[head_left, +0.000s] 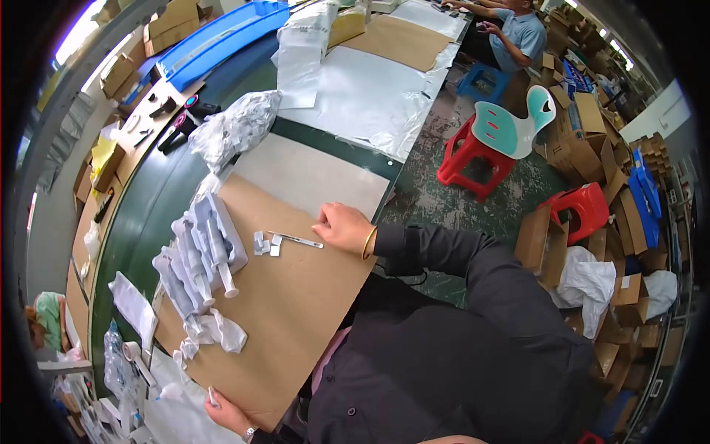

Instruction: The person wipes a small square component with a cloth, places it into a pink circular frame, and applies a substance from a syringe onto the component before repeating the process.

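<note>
My right hand (344, 228) rests on a brown cardboard sheet (296, 296), its fingers curled in and no object showing in them. Just left of it lie metal tweezers (299, 240), with several small pale square pieces (262, 243) at their far end. At the sheet's near left corner, my left hand (231, 416) is closed on a small white piece (213, 398), too small to name. Between the hands, along the left edge, stands a pale grey moulded tray (235, 248) with several syringe-like grey tubes (194, 259) lying in and beside it. A crumpled white wrapping (228, 331) lies below them.
A bag of small parts (240, 122) and a blue bin (222, 41) stand farther along the green bench. A tape roll (133, 351) lies at left. Right are a red stool (473, 159) with a teal seat, another red stool (584, 207) and cartons. A person (518, 37) sits far off.
</note>
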`<state>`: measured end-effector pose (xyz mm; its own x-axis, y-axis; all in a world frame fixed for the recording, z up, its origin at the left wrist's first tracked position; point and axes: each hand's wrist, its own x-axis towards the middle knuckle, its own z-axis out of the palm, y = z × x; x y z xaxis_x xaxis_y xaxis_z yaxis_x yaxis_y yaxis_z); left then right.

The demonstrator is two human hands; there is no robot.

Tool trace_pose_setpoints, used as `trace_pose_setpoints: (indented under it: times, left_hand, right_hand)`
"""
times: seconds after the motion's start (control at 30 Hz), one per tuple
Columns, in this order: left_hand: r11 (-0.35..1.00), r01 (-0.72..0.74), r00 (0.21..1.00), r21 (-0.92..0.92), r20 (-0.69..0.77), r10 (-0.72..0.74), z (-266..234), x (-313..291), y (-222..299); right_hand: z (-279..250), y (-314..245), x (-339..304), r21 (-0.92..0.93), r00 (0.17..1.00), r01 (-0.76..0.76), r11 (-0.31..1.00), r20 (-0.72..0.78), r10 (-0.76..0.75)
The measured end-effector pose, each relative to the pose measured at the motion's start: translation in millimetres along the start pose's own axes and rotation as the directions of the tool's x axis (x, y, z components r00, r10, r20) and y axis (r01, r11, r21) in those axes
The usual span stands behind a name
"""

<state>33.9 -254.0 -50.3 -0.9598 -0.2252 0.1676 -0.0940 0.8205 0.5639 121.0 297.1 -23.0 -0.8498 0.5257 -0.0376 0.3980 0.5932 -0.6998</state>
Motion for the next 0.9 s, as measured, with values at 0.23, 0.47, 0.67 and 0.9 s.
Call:
trace_pose_setpoints:
  times: [0.23, 0.47, 0.67, 0.9]
  left_hand:
    - [0.990, -0.043, 0.999, -0.135, -0.019, 0.041, 0, -5, 27]
    - [0.966, -0.111, 0.992, -0.235, 0.025, 0.120, 15, 12, 18]
    - [0.936, -0.103, 0.989, -0.336, 0.063, 0.131, 14, 27, 22]
    - [0.878, -0.253, 0.950, -0.407, 0.068, 0.306, 26, 57, 2]
  right_hand:
    - [-2, -1, -18, 0.220, 0.984, 0.055, 0.974, -0.176, -0.015]
    - [-12, -2, -28, 0.249, 0.967, 0.044, 0.967, -0.254, 0.022]
    - [3, -7, -44, 0.305, 0.964, 0.047, 0.951, -0.263, 0.037]
    - [12, -6, -70, 0.299, 0.928, 0.028, 0.954, -0.362, 0.087]
